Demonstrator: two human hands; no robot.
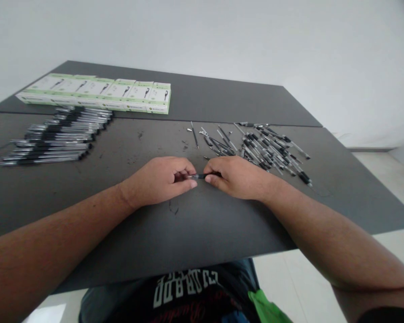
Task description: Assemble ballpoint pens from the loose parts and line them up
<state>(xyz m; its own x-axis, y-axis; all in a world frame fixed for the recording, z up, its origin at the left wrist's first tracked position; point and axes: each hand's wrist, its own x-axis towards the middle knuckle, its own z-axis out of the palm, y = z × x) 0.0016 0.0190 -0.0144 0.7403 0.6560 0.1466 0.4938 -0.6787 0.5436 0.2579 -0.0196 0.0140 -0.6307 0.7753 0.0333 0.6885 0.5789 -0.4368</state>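
Both my hands meet over the middle of the table, holding one pen point(199, 176) level between them. My left hand point(164, 179) is closed round its clear end. My right hand point(237, 177) pinches the black end between thumb and fingers. The pen's two ends are partly hidden inside the hands. Just beyond my right hand lies a loose heap of pens and pen parts point(271, 148), clear barrels with black grips. A few thin refills point(195, 135) lie behind the hands.
At the left, several pens point(60, 134) lie side by side in a long row. Behind them stands a line of green and white boxes point(121, 95) with pen pictures. The grey table point(175, 242) has dark marks, and its front edge is close to my body.
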